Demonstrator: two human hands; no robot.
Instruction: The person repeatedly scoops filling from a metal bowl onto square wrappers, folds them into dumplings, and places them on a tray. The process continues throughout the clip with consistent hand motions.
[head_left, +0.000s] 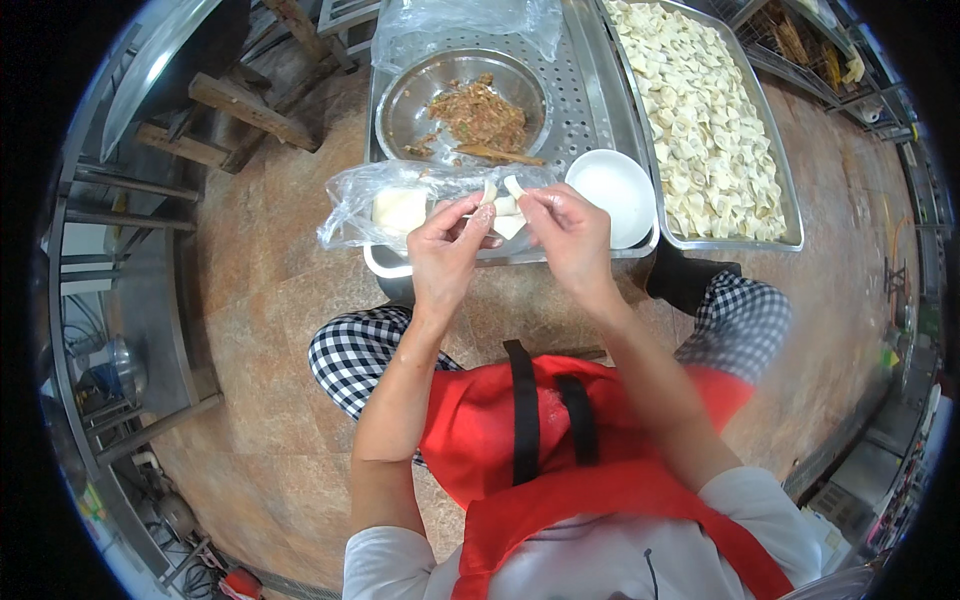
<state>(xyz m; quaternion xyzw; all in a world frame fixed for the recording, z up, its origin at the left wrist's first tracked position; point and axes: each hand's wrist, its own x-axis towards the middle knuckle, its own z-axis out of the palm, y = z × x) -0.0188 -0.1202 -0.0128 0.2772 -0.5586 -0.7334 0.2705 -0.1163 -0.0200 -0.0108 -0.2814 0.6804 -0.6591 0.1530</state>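
Note:
Between my two hands is a partly folded wonton wrapper (508, 215), its two ends raised. My left hand (450, 229) pinches one end between thumb and finger, and my right hand (568, 225) pinches the other. To the left, a stack of pale wrappers (399, 210) lies on a clear plastic bag (345, 196). Just beyond my hands stands a steel bowl (412, 90) with minced filling (484, 116) and a wooden spatula (499, 155) in it. A white bowl (610, 196) is close by my right hand. Whether filling sits inside the held wrapper is hidden.
A perforated metal tray (581, 97) supports the bowls. On the right, a long metal tray (787, 225) is covered with folded wontons (697, 127). Wooden stool legs (255, 112) stand at the upper left, and a metal rack (135, 217) runs along the left side.

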